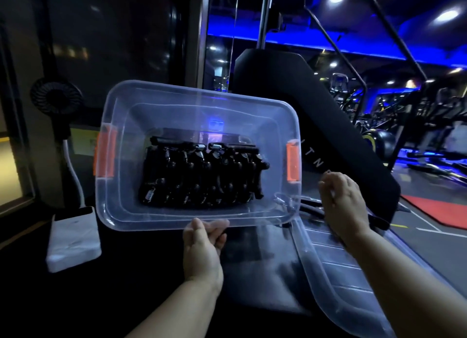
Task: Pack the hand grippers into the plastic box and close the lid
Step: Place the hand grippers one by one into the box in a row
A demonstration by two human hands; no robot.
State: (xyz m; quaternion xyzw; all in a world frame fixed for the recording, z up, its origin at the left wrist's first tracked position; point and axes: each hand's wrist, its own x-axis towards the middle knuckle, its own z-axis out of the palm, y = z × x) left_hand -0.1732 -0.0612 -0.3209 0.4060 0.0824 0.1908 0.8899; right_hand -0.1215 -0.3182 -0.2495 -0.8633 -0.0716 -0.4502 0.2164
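Above the dark surface (pixel 126 299) (blue-lit gym (pixel 404 115) behind), the left hand (pixel 202 246) is pinching the rim of the plastic box (pixel 126 198); the right hand (pixel 341 206) is hovering loose-fingered over the lid (pixel 336 274).

On my feed the plastic box (pixel 121 125) reads clear and colourless, with a faint blue sheen on its far wall. Its two latches (pixel 293 162) are bright orange. The hand grippers (pixel 202 176) are black, and their springs (pixel 147 197) glint silver. The lid (pixel 336 269) is the same clear plastic, patterned with pale parallel ribs. The desk (pixel 126 287) looks near-black to me. I make out a white block (pixel 73 239), a white cable (pixel 73 171) and a black fan (pixel 56 96). Farther back a light strip (pixel 328 44) glows deep blue, and a floor mat (pixel 439 211) is red beside thin white floor lines (pixel 427 227).
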